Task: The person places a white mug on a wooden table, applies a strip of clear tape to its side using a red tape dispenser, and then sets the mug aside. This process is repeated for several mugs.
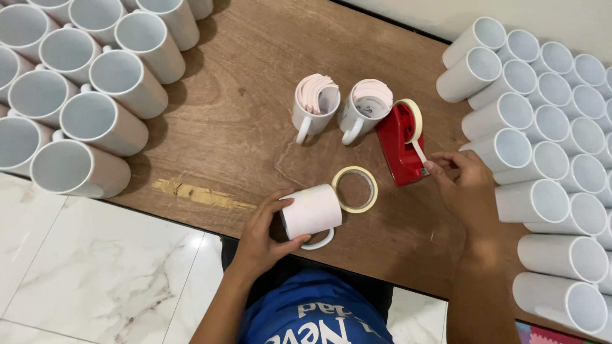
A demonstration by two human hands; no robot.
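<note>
My left hand (264, 232) grips a white mug (312, 213) lying on its side at the near edge of the wooden table (248, 127), with a pale sheet wrapped around it and its handle facing me. My right hand (462, 181) pinches the free end of the tape at the red tape dispenser (400, 146). A loose roll of cream tape (355, 189) lies flat just beyond the mug. Two upright white mugs (315, 105) (364, 108), stuffed with curled pinkish sheets, stand behind the dispenser.
Several white mugs (95, 121) lie stacked on their sides at the left. A larger stack of white mugs (548, 159) fills the right edge. A scuffed yellow patch (191, 193) marks the table front. Marble floor tiles (95, 267) lie below.
</note>
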